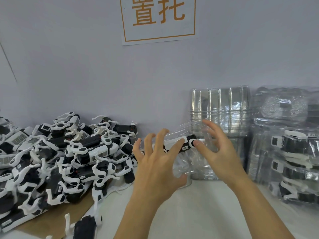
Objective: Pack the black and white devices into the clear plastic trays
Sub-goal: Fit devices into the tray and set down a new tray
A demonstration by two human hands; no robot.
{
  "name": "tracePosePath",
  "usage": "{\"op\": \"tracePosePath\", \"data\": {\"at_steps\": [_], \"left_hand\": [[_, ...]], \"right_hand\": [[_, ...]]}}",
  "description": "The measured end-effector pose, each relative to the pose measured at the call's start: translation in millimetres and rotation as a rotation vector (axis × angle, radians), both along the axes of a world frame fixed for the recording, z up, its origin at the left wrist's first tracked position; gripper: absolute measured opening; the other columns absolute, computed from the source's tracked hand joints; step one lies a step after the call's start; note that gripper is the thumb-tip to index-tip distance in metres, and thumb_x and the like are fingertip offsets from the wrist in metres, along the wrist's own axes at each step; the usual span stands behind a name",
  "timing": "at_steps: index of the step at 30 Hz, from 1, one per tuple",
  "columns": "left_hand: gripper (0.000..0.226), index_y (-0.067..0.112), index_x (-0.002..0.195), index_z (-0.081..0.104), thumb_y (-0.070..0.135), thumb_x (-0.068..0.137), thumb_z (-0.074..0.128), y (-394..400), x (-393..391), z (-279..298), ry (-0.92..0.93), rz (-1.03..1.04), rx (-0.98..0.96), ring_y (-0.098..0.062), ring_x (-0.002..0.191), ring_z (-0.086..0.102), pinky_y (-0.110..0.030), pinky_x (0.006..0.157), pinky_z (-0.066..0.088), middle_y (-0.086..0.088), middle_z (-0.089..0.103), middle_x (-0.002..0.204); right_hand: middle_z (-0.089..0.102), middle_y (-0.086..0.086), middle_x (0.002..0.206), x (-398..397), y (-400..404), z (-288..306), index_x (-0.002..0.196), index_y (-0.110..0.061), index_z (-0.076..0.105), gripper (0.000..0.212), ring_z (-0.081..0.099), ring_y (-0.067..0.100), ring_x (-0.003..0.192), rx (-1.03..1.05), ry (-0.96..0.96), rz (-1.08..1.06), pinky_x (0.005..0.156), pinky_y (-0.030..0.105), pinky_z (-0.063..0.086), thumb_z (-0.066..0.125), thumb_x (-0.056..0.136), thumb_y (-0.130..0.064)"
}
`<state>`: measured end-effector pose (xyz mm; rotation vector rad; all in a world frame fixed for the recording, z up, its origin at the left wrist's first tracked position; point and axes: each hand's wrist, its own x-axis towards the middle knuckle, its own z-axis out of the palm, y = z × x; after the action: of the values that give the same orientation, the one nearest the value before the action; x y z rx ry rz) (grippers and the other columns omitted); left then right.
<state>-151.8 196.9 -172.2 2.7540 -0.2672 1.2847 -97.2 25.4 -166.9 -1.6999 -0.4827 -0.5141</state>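
A clear plastic tray (191, 163) sits tilted between my two hands at the middle of the table. A black and white device (174, 143) lies in it. My left hand (155, 163) hovers over the tray's left side with spread fingers, its index fingertip on the device and its thumb at the tray's lower edge. My right hand (221, 152) is spread over the tray's right side, and its thumb presses the device's round black and white end (191, 142). A big pile of loose devices (60, 152) lies to the left.
A stack of empty clear trays (219, 107) leans against the wall behind my hands. Packed trays (293, 161) are stacked at the right. The pile rests on brown cardboard (57, 219), with one loose device (84, 226) near the front edge. A sign (158, 18) hangs on the wall.
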Motion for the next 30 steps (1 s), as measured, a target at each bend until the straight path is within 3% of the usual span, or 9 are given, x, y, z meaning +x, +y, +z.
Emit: {"op": "tracePosePath", "data": {"at_steps": [6, 11, 15, 18, 20, 24, 27, 30], "left_hand": [[0.082, 0.036, 0.13, 0.059, 0.06, 0.054, 0.081, 0.7, 2.8, -2.9, -0.022, -0.014, -0.009, -0.035, 0.13, 0.034, -0.065, 0.108, 0.027, -0.006, 0.041, 0.144], [0.08, 0.036, 0.131, 0.058, 0.062, 0.057, 0.074, 1.0, 3.2, -3.2, -0.027, -0.019, -0.011, -0.035, 0.131, 0.034, -0.066, 0.107, 0.027, -0.005, 0.038, 0.145], [0.081, 0.036, 0.13, 0.059, 0.059, 0.055, 0.078, 1.9, 3.3, -4.0, -0.035, -0.029, -0.044, -0.038, 0.131, 0.038, -0.066, 0.107, 0.027, -0.005, 0.038, 0.145], [0.08, 0.037, 0.13, 0.059, 0.059, 0.056, 0.079, 1.1, 4.3, -5.1, -0.046, -0.056, -0.089, -0.038, 0.129, 0.04, -0.065, 0.107, 0.027, -0.005, 0.04, 0.144], [0.078, 0.037, 0.131, 0.06, 0.062, 0.059, 0.074, 1.4, 4.8, -6.4, -0.041, -0.087, -0.177, -0.035, 0.131, 0.037, -0.064, 0.109, 0.024, -0.004, 0.039, 0.144], [0.076, 0.052, 0.131, 0.054, 0.071, 0.058, 0.068, 9.2, 3.6, -5.5, 0.046, -0.188, -0.559, -0.019, 0.139, 0.025, -0.048, 0.116, 0.015, 0.008, 0.031, 0.148], [0.071, 0.07, 0.12, 0.043, 0.075, 0.053, 0.068, 17.3, 2.7, -1.8, 0.087, -0.262, -0.762, -0.01, 0.139, 0.023, -0.051, 0.117, 0.025, 0.021, 0.027, 0.144], [0.07, 0.071, 0.117, 0.044, 0.064, 0.057, 0.081, 21.4, 1.1, 2.5, 0.071, -0.273, -0.829, -0.008, 0.142, 0.022, -0.053, 0.116, 0.029, 0.018, 0.029, 0.146]], "right_hand": [[0.056, -0.022, 0.132, -0.2, 1.3, 0.1, 0.137, -0.051, 0.047, 0.06, 0.039, -0.033, 0.11, -0.015, 0.002, -0.004, 0.074, -0.01, 0.033, 0.074, 0.084, -0.041], [0.055, -0.024, 0.134, -0.1, 0.9, 0.1, 0.136, -0.054, 0.046, 0.058, 0.042, -0.024, 0.118, -0.017, -0.007, -0.006, 0.08, 0.001, 0.039, 0.072, 0.085, -0.044], [0.053, -0.028, 0.132, 0.6, 0.8, 0.3, 0.136, -0.053, 0.047, 0.055, 0.042, -0.026, 0.116, -0.004, -0.012, 0.015, 0.078, -0.001, 0.04, 0.07, 0.088, -0.041], [0.057, -0.025, 0.125, 2.8, 0.7, -1.4, 0.131, -0.051, 0.052, 0.038, 0.051, -0.019, 0.11, 0.11, 0.009, 0.028, 0.085, 0.015, 0.042, 0.06, 0.095, -0.041], [0.062, -0.02, 0.122, 3.9, -0.5, -1.5, 0.128, -0.047, 0.057, 0.028, 0.058, -0.012, 0.107, 0.25, 0.059, 0.039, 0.084, 0.019, 0.041, 0.051, 0.101, -0.043], [0.069, -0.009, 0.113, 7.4, -2.9, 0.0, 0.121, -0.034, 0.065, 0.032, 0.063, 0.007, 0.104, 0.41, 0.128, 0.003, 0.08, 0.025, 0.041, 0.038, 0.106, -0.038], [0.074, -0.003, 0.103, 7.4, -0.7, 1.0, 0.113, -0.028, 0.07, 0.034, 0.067, 0.012, 0.096, 0.441, 0.162, 0.029, 0.078, 0.028, 0.043, 0.037, 0.107, -0.033], [0.075, -0.002, 0.098, 5.9, 2.6, 1.5, 0.11, -0.023, 0.071, 0.033, 0.068, 0.015, 0.093, 0.408, 0.166, 0.081, 0.075, 0.028, 0.047, 0.039, 0.106, -0.029]]}}
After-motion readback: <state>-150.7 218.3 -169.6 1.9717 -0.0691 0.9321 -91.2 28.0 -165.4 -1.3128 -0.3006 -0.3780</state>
